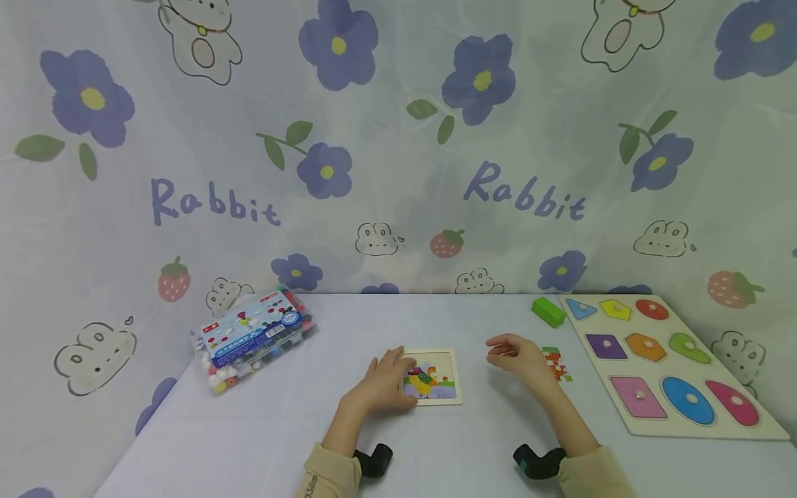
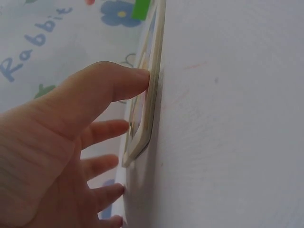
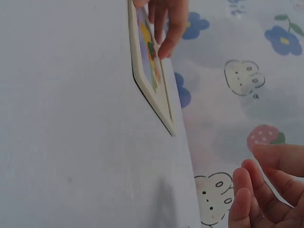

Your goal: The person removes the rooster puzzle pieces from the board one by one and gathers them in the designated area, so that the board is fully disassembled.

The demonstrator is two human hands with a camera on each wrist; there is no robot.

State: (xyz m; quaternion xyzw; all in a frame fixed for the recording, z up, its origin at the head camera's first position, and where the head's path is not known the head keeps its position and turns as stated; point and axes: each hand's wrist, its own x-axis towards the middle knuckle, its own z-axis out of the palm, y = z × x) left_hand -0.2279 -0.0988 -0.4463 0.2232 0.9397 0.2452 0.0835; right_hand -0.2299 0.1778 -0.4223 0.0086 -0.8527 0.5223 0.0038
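A small wooden puzzle tray (image 1: 457, 394) lies flat on the white table, with a colourful picture (image 1: 429, 387) across its lower part and bare pale wood above. My left hand (image 1: 381, 384) rests over its left end, fingers spread and thumb at the near edge. In the left wrist view the thumb (image 2: 114, 80) touches the side of the tray (image 2: 153, 104). To the right, my right hand (image 1: 519, 358) hovers over the table with loosely bent fingers and holds nothing. Partly hidden behind that hand is a little red, green and white picture piece (image 1: 554, 356).
A clear box of coloured beads (image 1: 258, 332) stands at the back left. Beyond the right hand lie a green block (image 1: 548, 312) and a large shape board with knobbed pieces (image 1: 675, 373). A patterned rabbit cloth (image 1: 398, 152) hangs behind the table.
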